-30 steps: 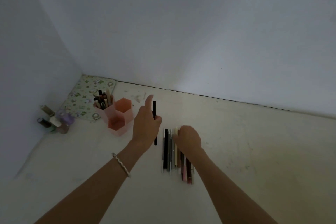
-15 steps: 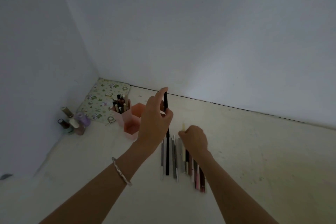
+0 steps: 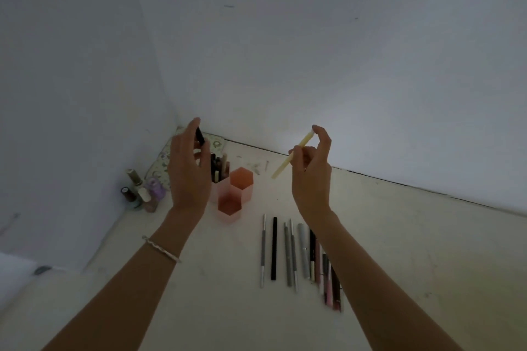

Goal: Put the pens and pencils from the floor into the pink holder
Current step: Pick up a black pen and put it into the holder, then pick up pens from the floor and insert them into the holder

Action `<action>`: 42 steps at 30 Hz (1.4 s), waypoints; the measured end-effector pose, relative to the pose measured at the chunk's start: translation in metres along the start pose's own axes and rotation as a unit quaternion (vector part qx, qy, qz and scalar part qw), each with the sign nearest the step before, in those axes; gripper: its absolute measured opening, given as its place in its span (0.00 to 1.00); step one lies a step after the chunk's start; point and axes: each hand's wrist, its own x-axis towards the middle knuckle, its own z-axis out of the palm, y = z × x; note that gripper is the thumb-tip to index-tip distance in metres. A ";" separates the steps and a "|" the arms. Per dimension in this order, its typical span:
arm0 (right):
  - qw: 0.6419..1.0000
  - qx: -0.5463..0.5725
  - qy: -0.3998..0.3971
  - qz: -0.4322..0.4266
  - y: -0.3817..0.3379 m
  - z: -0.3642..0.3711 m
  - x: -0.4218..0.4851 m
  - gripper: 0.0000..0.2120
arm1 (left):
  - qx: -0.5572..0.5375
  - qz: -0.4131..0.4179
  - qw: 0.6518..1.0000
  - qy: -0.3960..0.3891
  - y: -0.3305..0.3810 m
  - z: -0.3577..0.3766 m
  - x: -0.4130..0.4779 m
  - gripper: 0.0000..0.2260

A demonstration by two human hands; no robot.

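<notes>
The pink holder (image 3: 241,184), made of hexagonal cups, stands on the floor near the corner; its back-left cup holds several pens (image 3: 218,166). My left hand (image 3: 186,171) is raised just left of the holder and grips a black pen (image 3: 200,135), mostly hidden behind the fingers. My right hand (image 3: 311,171) is lifted to the right of the holder and pinches a pale yellow pencil (image 3: 291,158), tilted down to the left. A row of several pens and pencils (image 3: 296,253) lies on the floor below the hands.
Several small bottles (image 3: 142,191) stand left of the holder by the left wall. A floral patterned pad (image 3: 159,167) lies in the corner behind them. White walls meet at the corner; the floor (image 3: 413,236) stretches to the right.
My right hand has lifted the pale yellow pencil off the floor row. My left hand has carried the black pen up and left, over beside the holder. The camera view has tilted upward.
</notes>
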 end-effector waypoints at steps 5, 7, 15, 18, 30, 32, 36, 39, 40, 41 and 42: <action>0.999 0.024 -0.014 -0.039 -0.007 0.026 -0.008 0.17 | 0.186 0.070 0.978 -0.060 -0.013 -0.005 -0.011 0.06; 0.998 0.032 -0.025 -0.054 -0.011 0.040 -0.008 0.16 | 0.187 0.049 0.981 -0.002 -0.012 -0.013 -0.006 0.09; 0.978 -0.114 -0.159 -0.071 -0.001 0.090 -0.026 0.12 | 0.044 0.021 0.999 0.020 0.017 -0.036 0.008 0.13; 0.941 -0.220 -0.126 -0.225 0.011 0.087 -0.033 0.12 | -0.018 0.013 1.000 0.019 0.031 -0.033 -0.006 0.08; 0.984 -0.173 -0.016 0.038 0.056 -0.027 -0.022 0.12 | 0.295 -0.094 0.828 -0.467 0.035 0.060 -0.148 0.21; 0.978 -0.189 -0.054 0.067 0.066 -0.039 -0.031 0.11 | 0.313 -0.093 0.818 -0.473 0.035 0.066 -0.154 0.24; 0.954 -0.250 -0.137 0.097 0.083 -0.045 -0.047 0.10 | 0.238 -0.104 0.860 -0.440 0.051 0.068 -0.127 0.28; 0.923 -0.311 -0.192 0.119 0.094 -0.033 -0.047 0.09 | 0.055 -0.128 0.926 -0.350 0.076 0.057 -0.084 0.34; 0.909 -0.338 -0.210 0.123 0.097 -0.027 -0.046 0.09 | 0.030 -0.114 0.939 -0.323 0.082 0.053 -0.071 0.35; 0.894 -0.366 -0.227 0.123 0.100 -0.023 -0.047 0.10 | 0.014 -0.095 0.950 -0.297 0.087 0.049 -0.060 0.35; 0.878 -0.397 -0.241 0.120 0.102 -0.018 -0.047 0.12 | -0.003 -0.080 0.959 -0.271 0.091 0.044 -0.051 0.34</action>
